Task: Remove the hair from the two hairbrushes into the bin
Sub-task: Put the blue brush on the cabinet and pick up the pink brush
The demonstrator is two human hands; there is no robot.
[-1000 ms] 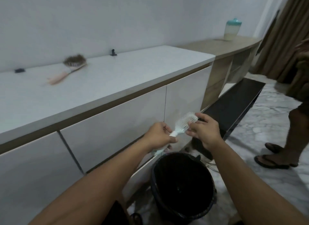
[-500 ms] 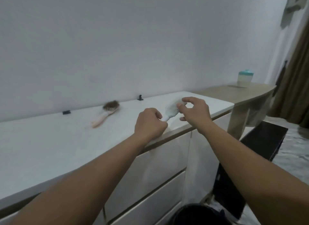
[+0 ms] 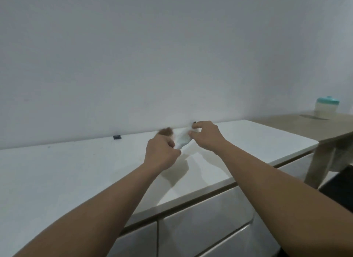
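Above counter (image 3: 76,172), hands clasp white hairbrush (image 3: 183,140)

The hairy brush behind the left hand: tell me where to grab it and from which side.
Only its brown hair-filled head shows on the white counter; the left hand hides the handle. The handle probably runs toward the near left, so come from the front-left with a free hand and pinch the handle from above, leaving the head clear. Both hands now hold the white brush.
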